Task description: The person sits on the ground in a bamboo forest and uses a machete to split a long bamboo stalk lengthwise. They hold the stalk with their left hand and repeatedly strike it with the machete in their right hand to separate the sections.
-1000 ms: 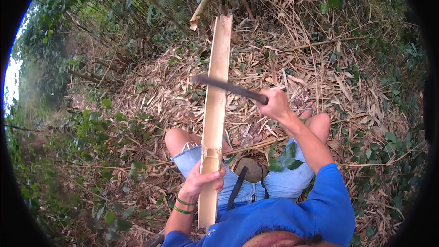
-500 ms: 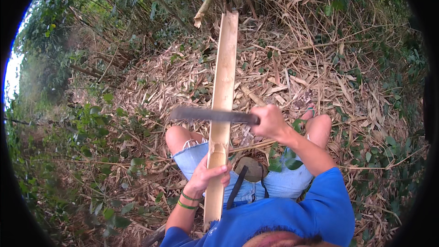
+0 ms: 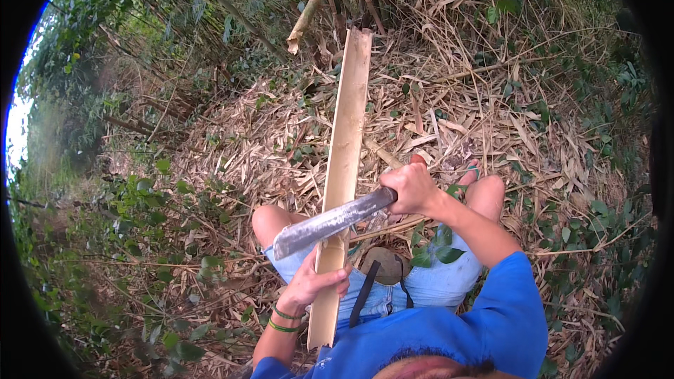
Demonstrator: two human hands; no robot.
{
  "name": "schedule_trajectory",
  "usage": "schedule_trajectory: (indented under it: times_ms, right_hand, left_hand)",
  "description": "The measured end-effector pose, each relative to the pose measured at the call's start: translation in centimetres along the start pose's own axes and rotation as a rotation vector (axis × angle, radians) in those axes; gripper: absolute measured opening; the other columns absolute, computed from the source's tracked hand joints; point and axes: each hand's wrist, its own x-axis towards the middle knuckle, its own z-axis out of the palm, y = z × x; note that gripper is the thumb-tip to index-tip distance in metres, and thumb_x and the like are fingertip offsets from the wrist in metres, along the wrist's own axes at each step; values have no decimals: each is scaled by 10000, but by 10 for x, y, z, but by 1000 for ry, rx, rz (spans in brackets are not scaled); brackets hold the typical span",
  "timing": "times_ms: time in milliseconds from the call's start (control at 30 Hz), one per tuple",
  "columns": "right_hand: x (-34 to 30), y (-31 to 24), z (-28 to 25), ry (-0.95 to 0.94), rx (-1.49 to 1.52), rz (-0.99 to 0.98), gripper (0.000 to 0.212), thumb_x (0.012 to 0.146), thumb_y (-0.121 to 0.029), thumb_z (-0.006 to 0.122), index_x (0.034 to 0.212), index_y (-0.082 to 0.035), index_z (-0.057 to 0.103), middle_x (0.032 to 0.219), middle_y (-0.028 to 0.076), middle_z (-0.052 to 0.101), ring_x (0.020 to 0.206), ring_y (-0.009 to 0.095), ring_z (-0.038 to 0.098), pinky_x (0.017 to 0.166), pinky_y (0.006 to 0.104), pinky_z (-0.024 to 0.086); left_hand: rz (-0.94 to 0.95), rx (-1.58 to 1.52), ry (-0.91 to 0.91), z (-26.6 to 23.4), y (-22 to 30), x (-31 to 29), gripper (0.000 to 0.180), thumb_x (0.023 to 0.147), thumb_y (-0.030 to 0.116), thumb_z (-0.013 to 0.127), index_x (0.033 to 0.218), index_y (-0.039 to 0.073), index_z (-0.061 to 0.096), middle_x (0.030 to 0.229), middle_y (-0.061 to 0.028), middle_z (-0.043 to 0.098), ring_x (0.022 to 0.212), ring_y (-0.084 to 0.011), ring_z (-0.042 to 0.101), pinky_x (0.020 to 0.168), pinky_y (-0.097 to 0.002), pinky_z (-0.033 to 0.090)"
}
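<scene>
A long split half of bamboo (image 3: 345,130) reaches from my lap out over the leaf litter, its pale hollow side up. Near its close end my left hand (image 3: 313,281) is wrapped round it, thumb across the edge. My right hand (image 3: 412,186) grips the handle of a machete (image 3: 333,224). The broad, worn grey blade slants down to the left across the bamboo, just beyond my left hand. Its tip hangs past the bamboo's left edge. Whether the blade touches the bamboo I cannot tell.
Dry bamboo leaves (image 3: 449,119) cover the ground. A broken bamboo pole (image 3: 314,7) hangs near the bamboo's far end. Thin stalks (image 3: 393,227) lie across my legs beside a leafy sprig (image 3: 437,247). A dark strap and brown pouch (image 3: 385,265) sit at my waist. Green undergrowth (image 3: 168,238) borders the left.
The machete has come nearer to me along the bamboo, and its tip has swung down toward my left hand. The bamboo has shifted slightly toward me. Both hands keep their grips.
</scene>
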Motion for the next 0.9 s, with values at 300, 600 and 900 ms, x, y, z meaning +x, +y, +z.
schedule_trajectory:
  times_ms: [300,600,900]
  right_hand:
    - [13,25,-11,162,-74,53,130,689,-189,712,687,-89,629,564,78,608,495,281,629,485,420,490]
    - [10,51,-19,239,-37,300,101,770,-171,685,709,-93,668,553,91,647,441,243,623,450,398,496]
    - [11,130,-69,205,-159,598,162,843,-123,621,707,-55,677,549,36,627,412,158,536,390,332,426]
  left_hand:
    - [22,-75,-25,-3,10,-8,653,940,68,731,1489,83,379,881,-60,553,685,-173,590,625,-354,528]
    - [-66,-151,-74,-22,-18,-7,541,892,126,770,1323,79,446,829,-75,524,639,-197,586,566,-370,528]
    - [-211,-138,-54,-34,-18,-42,589,872,99,791,1346,80,441,830,-92,538,645,-202,592,564,-362,538]
